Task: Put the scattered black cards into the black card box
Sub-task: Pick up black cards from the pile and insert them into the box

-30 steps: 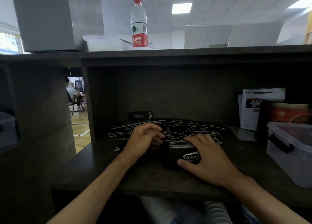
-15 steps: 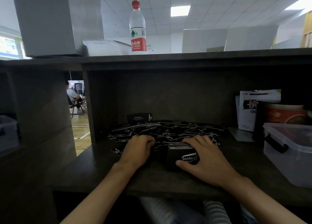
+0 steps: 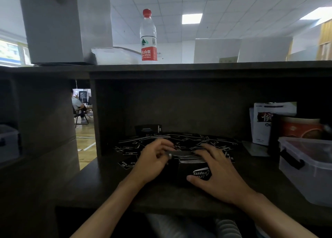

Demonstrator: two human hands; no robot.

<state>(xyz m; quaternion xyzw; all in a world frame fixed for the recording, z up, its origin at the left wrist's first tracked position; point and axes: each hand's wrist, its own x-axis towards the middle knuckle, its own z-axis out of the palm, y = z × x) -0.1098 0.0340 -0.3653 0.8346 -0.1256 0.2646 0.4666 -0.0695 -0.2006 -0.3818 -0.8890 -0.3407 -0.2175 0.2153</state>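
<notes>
Two hands: left hand (image 3: 154, 161) feeds cards (image 3: 179, 154), right hand (image 3: 218, 173) grips box (image 3: 190, 171).

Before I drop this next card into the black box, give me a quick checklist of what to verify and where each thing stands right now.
1. Black card box steadied by right hand: ok.
2. Box top open, stacked cards showing inside: ok.
3. Left hand holding a card at the box's top: ok, though blurred.
4. Card square with the stack: cannot tell.
5. Room left in the box: cannot tell.
6. All scattered cards gathered: not ok, many lie behind the box.
</notes>
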